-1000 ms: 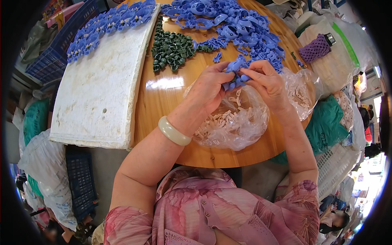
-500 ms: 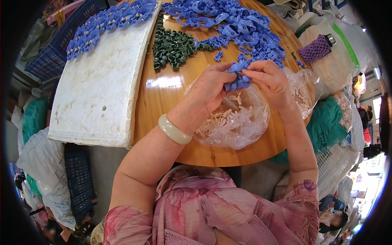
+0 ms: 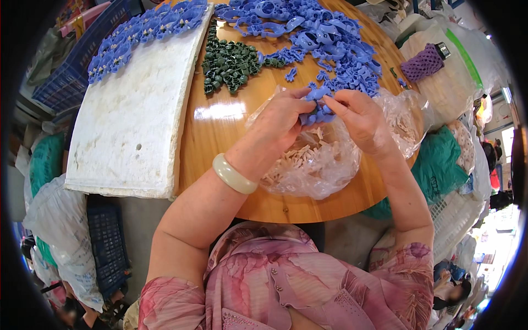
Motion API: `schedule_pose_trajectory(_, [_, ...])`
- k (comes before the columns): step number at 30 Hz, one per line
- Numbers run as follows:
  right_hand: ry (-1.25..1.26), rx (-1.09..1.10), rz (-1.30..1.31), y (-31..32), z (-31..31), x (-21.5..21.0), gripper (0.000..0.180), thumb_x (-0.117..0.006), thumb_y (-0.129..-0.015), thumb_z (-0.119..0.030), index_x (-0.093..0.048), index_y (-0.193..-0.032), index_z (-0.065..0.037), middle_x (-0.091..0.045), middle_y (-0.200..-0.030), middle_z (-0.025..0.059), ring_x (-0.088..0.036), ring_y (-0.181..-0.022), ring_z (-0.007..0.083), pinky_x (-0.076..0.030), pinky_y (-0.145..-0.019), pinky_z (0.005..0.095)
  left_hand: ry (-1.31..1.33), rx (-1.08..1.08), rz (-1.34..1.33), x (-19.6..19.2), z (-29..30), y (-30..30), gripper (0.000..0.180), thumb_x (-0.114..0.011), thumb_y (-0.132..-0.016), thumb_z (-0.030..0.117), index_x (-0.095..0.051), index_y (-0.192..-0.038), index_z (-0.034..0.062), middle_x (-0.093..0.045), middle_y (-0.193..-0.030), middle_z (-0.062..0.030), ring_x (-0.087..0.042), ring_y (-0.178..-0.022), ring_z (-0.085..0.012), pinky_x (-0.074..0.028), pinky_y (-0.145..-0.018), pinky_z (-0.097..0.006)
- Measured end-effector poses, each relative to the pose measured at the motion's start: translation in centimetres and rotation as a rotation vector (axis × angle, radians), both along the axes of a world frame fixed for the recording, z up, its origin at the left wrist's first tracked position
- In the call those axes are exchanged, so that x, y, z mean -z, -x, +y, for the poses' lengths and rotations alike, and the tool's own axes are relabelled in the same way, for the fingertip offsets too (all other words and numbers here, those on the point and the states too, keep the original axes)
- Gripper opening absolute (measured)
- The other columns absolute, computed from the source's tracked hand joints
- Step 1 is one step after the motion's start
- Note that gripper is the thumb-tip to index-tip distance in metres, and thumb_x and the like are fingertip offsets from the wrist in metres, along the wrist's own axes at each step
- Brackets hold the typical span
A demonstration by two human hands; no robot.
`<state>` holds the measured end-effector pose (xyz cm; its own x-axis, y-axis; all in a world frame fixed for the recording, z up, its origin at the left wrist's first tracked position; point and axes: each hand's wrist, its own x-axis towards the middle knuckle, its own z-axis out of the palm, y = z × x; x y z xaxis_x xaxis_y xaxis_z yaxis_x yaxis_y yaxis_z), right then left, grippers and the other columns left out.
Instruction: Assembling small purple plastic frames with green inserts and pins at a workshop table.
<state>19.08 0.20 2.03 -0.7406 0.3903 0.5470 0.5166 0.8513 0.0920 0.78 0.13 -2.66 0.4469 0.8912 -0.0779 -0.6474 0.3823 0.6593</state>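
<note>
Between my two hands, above the wooden table, is a blue plastic figure part [image 3: 317,114]. My left hand [image 3: 279,114] is closed around its left side. The thumb and fingers of my right hand [image 3: 360,116] pinch at its upper right; any small piece between those fingertips is hidden. Just below lies a clear plastic bag [image 3: 330,165] of small pale pink pieces. Farther back are a heap of dark green plastic pieces [image 3: 228,66] and a large pile of blue plastic parts [image 3: 330,41]. One small blue piece [image 3: 291,74] lies apart from the pile.
A white foam board [image 3: 126,126] at the left carries rows of assembled blue pieces [image 3: 146,30] along its far edge. Another clear bag [image 3: 404,121] of pale pieces lies at the right. Beyond the table's right edge is a bottle in a purple knitted cover [image 3: 422,69].
My right hand has shifted slightly down, its fingers more curled against the blue part. My left hand keeps its hold almost in place.
</note>
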Motion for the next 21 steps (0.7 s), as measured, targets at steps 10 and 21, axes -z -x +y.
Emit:
schedule_pose_trajectory(10, [0.030,-0.024,0.058,-0.3,0.5,-0.4,0.029,-0.064,-0.065,0.001,-0.063,-0.094,-0.004,-0.061,-0.096,0.0070,-0.059,-0.081,0.0242,-0.050,-0.067,0.0320,-0.033,-0.052,-0.012,-1.2,-0.5,0.1,0.029,-0.044,-0.085,-0.003,-0.046,-0.114,-0.0088,-0.060,-0.096,-0.0117,-0.062,-0.080,-0.0163,-0.051,-0.065,-0.026])
schedule_pose_trajectory(21, [0.165,-0.042,0.114,0.0,0.6,-1.0,0.024,-0.071,-0.063,-0.001,-0.064,-0.085,-0.003,-0.062,-0.089,0.0069,-0.059,-0.080,0.0243,-0.050,-0.066,0.0323,-0.049,-0.111,0.101,-1.5,-0.7,-0.2,0.056,-0.046,-0.086,-0.001,-0.020,-0.135,-0.0105,-0.053,-0.112,-0.0199,-0.061,-0.093,-0.0253,-0.053,-0.078,-0.033])
